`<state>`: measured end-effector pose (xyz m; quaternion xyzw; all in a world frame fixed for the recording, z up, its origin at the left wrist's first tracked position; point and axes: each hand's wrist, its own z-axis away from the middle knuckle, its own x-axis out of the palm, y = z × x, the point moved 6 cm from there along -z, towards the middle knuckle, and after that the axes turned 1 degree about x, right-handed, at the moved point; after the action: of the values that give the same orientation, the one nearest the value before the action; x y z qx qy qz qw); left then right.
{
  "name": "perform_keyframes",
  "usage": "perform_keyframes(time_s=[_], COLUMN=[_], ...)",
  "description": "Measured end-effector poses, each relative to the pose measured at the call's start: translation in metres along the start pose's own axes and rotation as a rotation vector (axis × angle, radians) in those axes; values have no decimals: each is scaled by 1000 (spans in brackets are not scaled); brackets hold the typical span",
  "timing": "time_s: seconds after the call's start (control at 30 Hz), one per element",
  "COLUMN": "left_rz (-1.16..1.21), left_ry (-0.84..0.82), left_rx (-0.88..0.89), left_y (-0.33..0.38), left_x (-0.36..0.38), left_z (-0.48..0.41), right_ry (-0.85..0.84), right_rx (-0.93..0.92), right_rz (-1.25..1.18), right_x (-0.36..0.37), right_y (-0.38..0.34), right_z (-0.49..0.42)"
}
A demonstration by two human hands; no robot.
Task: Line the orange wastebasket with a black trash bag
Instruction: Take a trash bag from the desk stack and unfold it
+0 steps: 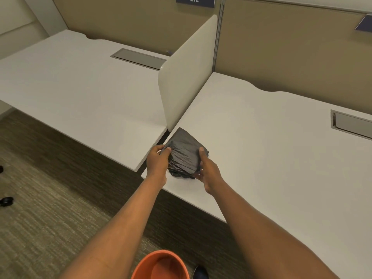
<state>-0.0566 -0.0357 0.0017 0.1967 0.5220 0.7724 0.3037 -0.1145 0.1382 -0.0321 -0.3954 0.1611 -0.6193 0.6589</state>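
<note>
A folded stack of black trash bags (184,153) lies on the near left corner of the right white desk (271,148). My left hand (158,161) pinches the top layer at the stack's left edge. My right hand (208,171) holds the stack's right side, thumb on top. The orange wastebasket (161,265) stands on the carpet below, between my forearms, its open top empty and partly cut off by the frame's bottom edge.
A second white desk (80,93) is to the left, split from the right one by an upright white divider panel (187,71). Both desks have grey cable hatches. Chair casters (6,200) sit on the carpet at far left. A dark shoe (200,271) is beside the wastebasket.
</note>
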Motion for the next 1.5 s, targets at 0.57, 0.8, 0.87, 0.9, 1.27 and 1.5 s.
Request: perform_keyframes(time_s=[0.57, 0.8, 0.87, 0.9, 1.27, 1.5], left_rz=[-691, -641, -605, -584, -185, 68], left_ry=[-279, -304, -285, -276, -4, 62], left_rx=[435, 365, 352, 349, 65, -127], left_y=[12, -5, -7, -7, -20, -48], left_x=[-77, -141, -157, -167, -256, -297], left_z=[150, 214, 228, 236, 274, 289], right_ry=[-188, -187, -196, -198, -121, -175], right_rx=[-141, -157, -152, -154, -139, -141], right_rz=[234, 331, 305, 294, 273, 274], right_x=[57, 76, 78, 80, 85, 64], right_y=[36, 93, 105, 112, 140, 138], right_z=[146, 227, 243, 254, 326, 350])
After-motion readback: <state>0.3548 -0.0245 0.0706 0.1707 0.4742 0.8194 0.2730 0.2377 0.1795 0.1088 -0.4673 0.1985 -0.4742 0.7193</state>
